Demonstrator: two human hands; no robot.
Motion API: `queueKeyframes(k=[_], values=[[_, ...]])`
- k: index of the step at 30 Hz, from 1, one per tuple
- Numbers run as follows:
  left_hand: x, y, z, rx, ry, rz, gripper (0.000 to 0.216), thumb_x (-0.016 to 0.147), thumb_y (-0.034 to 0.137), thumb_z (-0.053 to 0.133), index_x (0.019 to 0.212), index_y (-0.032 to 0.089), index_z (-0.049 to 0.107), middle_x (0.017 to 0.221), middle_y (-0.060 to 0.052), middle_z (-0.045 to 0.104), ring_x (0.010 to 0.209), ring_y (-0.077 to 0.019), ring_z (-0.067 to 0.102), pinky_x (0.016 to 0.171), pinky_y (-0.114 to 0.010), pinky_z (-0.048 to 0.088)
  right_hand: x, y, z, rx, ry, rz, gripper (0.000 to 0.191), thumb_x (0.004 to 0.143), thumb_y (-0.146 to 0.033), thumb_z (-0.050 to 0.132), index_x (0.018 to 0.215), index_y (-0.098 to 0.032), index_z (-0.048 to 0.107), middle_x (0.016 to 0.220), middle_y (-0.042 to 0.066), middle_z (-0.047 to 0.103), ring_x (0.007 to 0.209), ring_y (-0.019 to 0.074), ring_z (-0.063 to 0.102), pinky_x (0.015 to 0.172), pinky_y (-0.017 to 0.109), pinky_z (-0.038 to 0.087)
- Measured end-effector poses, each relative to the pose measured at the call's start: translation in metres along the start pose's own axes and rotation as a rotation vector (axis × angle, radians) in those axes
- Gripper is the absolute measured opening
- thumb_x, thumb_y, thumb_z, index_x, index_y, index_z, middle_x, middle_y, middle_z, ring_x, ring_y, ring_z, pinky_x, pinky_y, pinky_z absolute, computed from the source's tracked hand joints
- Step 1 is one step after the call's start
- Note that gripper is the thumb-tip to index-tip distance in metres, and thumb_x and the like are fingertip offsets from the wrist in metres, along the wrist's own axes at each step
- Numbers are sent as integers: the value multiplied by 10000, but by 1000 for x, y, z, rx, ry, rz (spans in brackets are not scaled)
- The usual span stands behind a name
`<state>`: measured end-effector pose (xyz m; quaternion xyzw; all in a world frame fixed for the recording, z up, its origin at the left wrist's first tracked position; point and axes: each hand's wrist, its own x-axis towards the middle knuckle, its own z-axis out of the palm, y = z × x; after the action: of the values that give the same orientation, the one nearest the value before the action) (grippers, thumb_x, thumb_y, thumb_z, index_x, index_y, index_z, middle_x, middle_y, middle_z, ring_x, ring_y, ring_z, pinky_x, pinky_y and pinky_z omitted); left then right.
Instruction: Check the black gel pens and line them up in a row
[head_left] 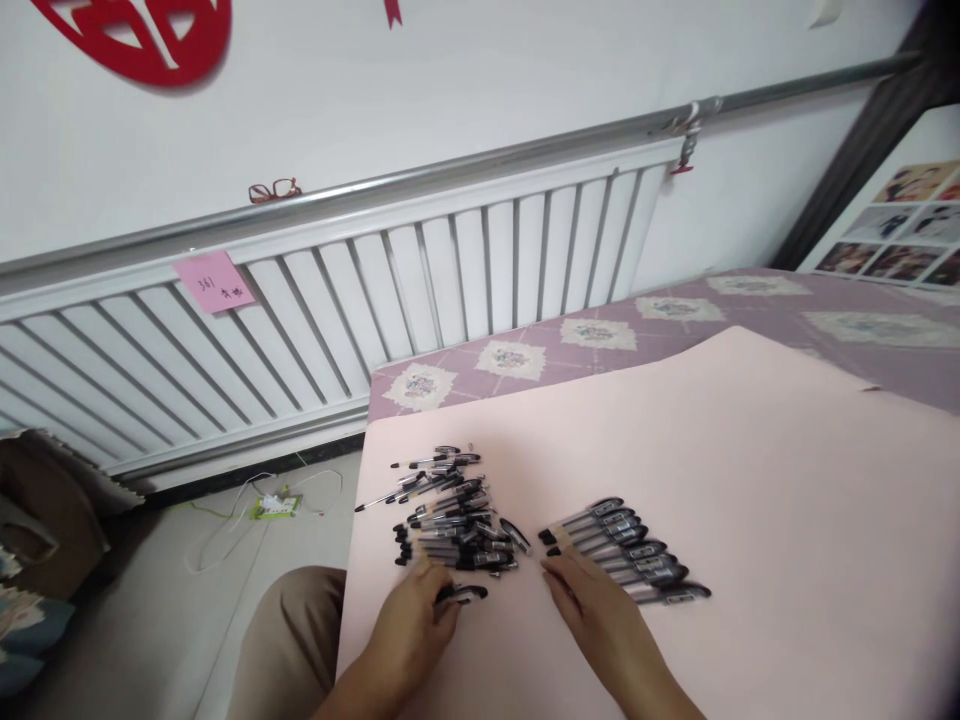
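Observation:
My left hand [416, 620] is closed at the near end of a loose pile of pens [450, 520]. From between its thumb and fingers sticks the black capped end of a pen [466, 594]; any barrel is hidden in the palm. Across from it, my right hand [592, 605] reaches to the near left ends of a slanting row of pens [637, 550]. Its fingers are stretched out over the black ends, and it covers part of the row. The row's pens have clear barrels and black caps pointing right. A loose black cap [515, 536] lies at the pile's right edge.
A pink sheet [750, 470] covers the table over a purple patterned cloth [592, 333]. Behind stands a white radiator [450, 270] with a pipe above it and glasses [274, 190] on the pipe. A power strip [275, 505] with cords lies on the floor at left.

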<state>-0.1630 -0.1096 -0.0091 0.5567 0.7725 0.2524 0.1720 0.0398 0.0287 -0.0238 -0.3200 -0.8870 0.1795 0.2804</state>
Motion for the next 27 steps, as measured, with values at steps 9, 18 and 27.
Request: queueKeyframes(k=[9, 18, 27], values=[[-3, 6, 8, 127, -100, 3, 130, 758, 179, 516, 864, 218, 581, 925, -26, 560, 858, -175, 527, 771, -269, 396, 0, 0, -5, -13, 42, -9, 195, 881, -267, 401, 877, -224, 591, 839, 53, 654, 768, 199, 633, 659, 309, 508], [-6, 3, 10, 137, -55, 73, 184, 746, 184, 558, 917, 219, 616, 938, -54, 564, 913, -218, 495, 819, -335, 388, -1, 3, -13, 14, 92, 38, 194, 882, -295, 412, 910, -230, 593, 868, 40, 670, 806, 192, 635, 686, 304, 510], [-13, 5, 9, 55, -79, 109, 226, 785, 155, 509, 956, 226, 638, 913, -59, 578, 889, -204, 513, 793, -323, 408, -2, 0, -15, 33, 60, 49, 196, 884, -281, 399, 883, -227, 588, 828, 35, 659, 765, 185, 630, 672, 304, 499]])
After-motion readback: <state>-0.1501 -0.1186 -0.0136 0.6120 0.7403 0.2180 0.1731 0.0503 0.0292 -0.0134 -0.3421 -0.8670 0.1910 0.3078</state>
